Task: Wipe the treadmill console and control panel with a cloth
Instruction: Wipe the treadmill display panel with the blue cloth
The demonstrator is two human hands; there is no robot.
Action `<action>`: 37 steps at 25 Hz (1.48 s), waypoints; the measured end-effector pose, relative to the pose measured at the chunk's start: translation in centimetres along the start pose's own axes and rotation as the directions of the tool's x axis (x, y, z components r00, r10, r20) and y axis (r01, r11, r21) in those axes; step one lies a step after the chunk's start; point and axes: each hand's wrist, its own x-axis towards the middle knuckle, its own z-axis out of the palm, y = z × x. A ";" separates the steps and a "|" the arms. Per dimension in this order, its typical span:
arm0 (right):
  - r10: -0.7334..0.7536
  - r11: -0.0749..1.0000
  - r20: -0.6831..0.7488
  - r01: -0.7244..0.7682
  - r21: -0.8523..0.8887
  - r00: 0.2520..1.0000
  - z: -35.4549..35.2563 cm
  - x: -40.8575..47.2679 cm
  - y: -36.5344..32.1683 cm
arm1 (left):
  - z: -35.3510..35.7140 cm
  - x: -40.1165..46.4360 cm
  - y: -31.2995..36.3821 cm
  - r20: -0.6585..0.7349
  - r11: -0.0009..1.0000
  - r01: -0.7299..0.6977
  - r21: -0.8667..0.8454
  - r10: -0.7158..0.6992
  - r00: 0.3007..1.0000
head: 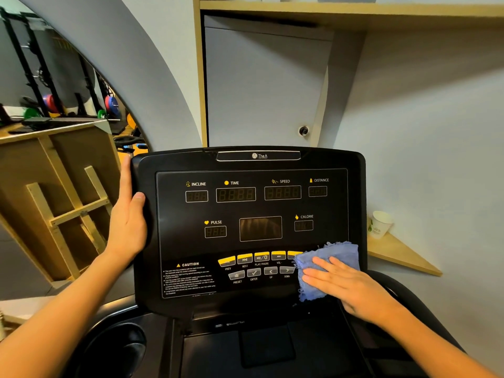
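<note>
Directly ahead stands a black treadmill console [249,222], its top badge reading "The A". White and yellow labels on the dark display panel [252,205] read INCLINE, TIME, SPEED and DISTANCE along the top, with PULSE and CALORIE lower down; every digit window and the central screen are unlit. Below sits a curved row of yellow buttons [260,258] marked PREV, NEXT, PLAY/PAUSE and VOL-, then grey keys marked PRESET, ENTER, UP and DOWN. A yellow-triangle CAUTION notice [189,278] fills the lower left corner; its small print is too fine to read.

A crumpled blue cloth [327,264] lies on the lower right corner of the control panel, covering the end of the yellow button row. The right hand [345,285] rests on it, palm down, fingers spread flat and pressing. The left hand [128,216] clasps the console's left edge, thumb on the front face and fingers wrapped behind.

Pale blue-grey walls surround the machine. A paper cup [380,224] with a green print stands on a small wooden corner shelf [401,255] to the right. At left, a wooden unit [51,203] sits below a mirror or opening showing coloured weight plates [110,105] on racks.
</note>
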 end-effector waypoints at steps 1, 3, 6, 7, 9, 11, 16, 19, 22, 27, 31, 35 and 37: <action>-0.012 1.000 -0.001 0.012 -0.008 1.000 -0.1 0.0 0.3 | 0.0 0.1 -0.1 -0.004 1.000 0.008 -0.004 -0.008 1.000; -0.013 1.000 0.007 0.013 -0.011 1.000 -0.5 0.1 0.8 | 0.0 0.1 -0.2 -0.009 1.000 0.013 0.008 -0.013 1.000; -0.002 1.000 -0.025 0.002 -0.009 1.000 -1.1 0.9 1.6 | 0.2 0.1 -0.1 -0.007 1.000 0.023 0.019 -0.023 1.000; -0.001 1.000 -0.050 0.001 -0.011 0.999 -1.3 1.2 2.0 | 0.2 0.1 -0.1 -0.009 0.999 0.027 0.023 -0.027 1.000; 0.006 1.000 -0.107 -0.008 -0.016 0.994 -2.0 2.0 2.9 | 0.3 0.1 -0.2 -0.017 0.999 0.022 0.031 -0.021 1.000; 0.035 0.999 -0.172 -0.036 -0.003 0.985 -2.8 3.0 3.6 | 0.2 0.1 -0.5 -0.020 0.999 0.018 0.035 -0.017 1.000; 0.114 0.993 -0.302 -0.110 0.029 0.946 -4.9 5.6 4.5 | 0.2 0.1 -0.2 -0.001 0.999 0.040 0.012 -0.040 0.999; 0.263 0.964 -0.414 -0.230 0.131 0.871 -4.9 7.5 4.0 | 0.3 0.1 0.0 -0.013 0.998 0.065 0.010 -0.065 0.998; 0.424 0.905 -0.525 -0.335 0.261 0.738 -4.3 9.7 2.5 | 0.3 0.1 0.0 -0.016 0.999 0.051 0.011 -0.050 0.999; 0.650 0.758 -0.590 -0.467 0.456 0.479 -4.7 13.6 0.5 | 0.2 0.1 -0.2 -0.017 0.998 0.068 0.012 -0.067 0.998; 0.768 0.623 -0.566 -0.549 0.556 0.299 -5.1 16.6 -1.2 | 0.1 0.3 -0.5 -0.003 0.998 0.068 0.006 -0.068 0.998; 0.842 0.505 -0.504 -0.604 0.617 0.190 -5.2 19.2 -2.6 | 0.1 0.2 -0.2 -0.001 0.998 0.067 -0.011 -0.067 0.998; 0.870 0.457 -0.472 -0.589 0.667 0.141 -5.5 20.5 -3.6 | 0.1 0.2 -0.2 -0.003 0.998 0.063 -0.014 -0.063 0.998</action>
